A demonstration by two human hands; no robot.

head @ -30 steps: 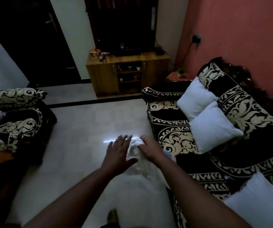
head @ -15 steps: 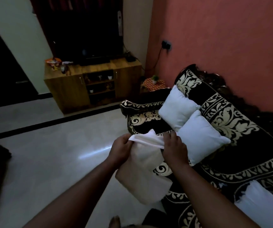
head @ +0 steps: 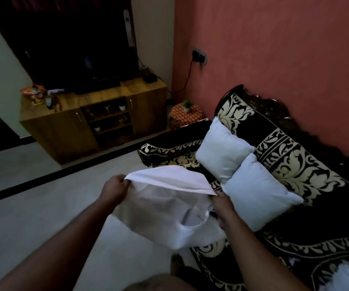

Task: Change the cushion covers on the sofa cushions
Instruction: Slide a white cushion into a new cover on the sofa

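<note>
A wooden TV cabinet (head: 81, 118) stands at the far left wall. In front, the left hand (head: 114, 189) pinches one top corner of a white cushion cover (head: 165, 208), held up over the floor; the right hand (head: 224, 208) grips its other edge. Further right, 2 white cushions (head: 224, 150) lean against the patterned sofa (head: 295, 169).

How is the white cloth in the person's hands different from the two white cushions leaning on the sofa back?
The cushion cover hangs flat, limp and creased; the two cushions are plump and filled. The cover is held in the air, gripped by the left hand and the right hand; the cushions rest untouched on the patterned sofa. All three are plain white.
</note>
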